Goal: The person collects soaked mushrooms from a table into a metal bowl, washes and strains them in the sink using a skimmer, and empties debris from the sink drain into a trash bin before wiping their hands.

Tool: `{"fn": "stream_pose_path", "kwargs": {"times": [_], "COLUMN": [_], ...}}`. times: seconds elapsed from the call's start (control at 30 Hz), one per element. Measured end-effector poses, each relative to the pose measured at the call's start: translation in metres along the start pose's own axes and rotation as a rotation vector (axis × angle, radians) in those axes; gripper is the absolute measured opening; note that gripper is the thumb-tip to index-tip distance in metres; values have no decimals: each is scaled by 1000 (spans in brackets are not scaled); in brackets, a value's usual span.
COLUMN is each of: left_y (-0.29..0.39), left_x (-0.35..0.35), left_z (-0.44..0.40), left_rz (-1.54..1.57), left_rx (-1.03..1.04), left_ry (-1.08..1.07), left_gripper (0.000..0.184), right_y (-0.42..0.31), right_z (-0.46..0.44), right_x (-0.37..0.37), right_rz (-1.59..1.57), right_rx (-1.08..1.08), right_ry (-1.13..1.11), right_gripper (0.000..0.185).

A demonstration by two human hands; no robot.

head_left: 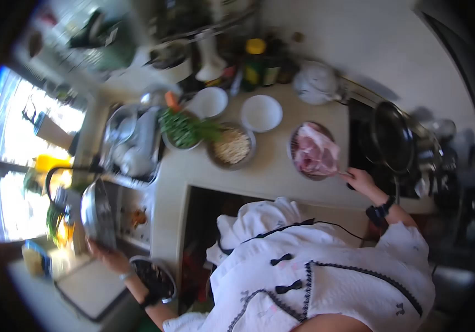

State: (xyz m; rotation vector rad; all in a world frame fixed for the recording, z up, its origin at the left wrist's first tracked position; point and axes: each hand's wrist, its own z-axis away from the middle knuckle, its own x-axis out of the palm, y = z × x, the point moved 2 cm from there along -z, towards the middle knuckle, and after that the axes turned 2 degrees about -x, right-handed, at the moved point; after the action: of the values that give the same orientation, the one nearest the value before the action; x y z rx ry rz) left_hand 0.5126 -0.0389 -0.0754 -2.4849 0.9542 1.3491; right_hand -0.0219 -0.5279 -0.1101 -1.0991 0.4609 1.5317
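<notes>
At the sink (144, 221) on the left, my left hand (107, 257) grips the lower edge of a metal bowl (97, 213), which is tilted on its side near the black faucet (55, 171). My right hand (359, 181) is at the counter's right part, its fingers closed beside a bowl of raw meat (315, 150). A thin handle or piece by the bowl's edge meets those fingers; blur hides exactly what it is. Near the middle stand a bowl of pale pieces (232, 146), a bowl of green leaves (181, 130) and two white bowls (262, 113).
A pan (393, 135) is on the stove at the right. A rack (132, 141) with dishes stands behind the sink. Bottles (255, 63) and a white teapot (315, 83) line the back. A pot with dark contents (154, 279) and a board (91, 285) lie front left.
</notes>
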Motion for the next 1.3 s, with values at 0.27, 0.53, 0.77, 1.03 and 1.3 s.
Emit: {"fn": "stream_pose_path", "kwargs": {"times": [0.27,0.53,0.77,1.03,1.3], "left_y": [183,456,523,548,574], "left_x": [99,158,167,194,221], "left_z": [32,100,119,119,143], "left_rz": [1272,1375,1456,1466,1552], "left_rx": [-613,-702,-825,-625,-699], "left_ry": [-986,-2010,-1974,-1856,-2073], "left_gripper": [63,48,54,58,60], "right_y": [13,31,48,64,88], "right_z": [19,24,9,1,4], "right_x": [-4,-17,-3,-5,-10], "right_rz": [-141,-157,-107,-70,-339], "right_rx": [33,17,29,-46,62], "right_ry": [113,224,572,973,998], "right_gripper": [31,31,28,33,42]}}
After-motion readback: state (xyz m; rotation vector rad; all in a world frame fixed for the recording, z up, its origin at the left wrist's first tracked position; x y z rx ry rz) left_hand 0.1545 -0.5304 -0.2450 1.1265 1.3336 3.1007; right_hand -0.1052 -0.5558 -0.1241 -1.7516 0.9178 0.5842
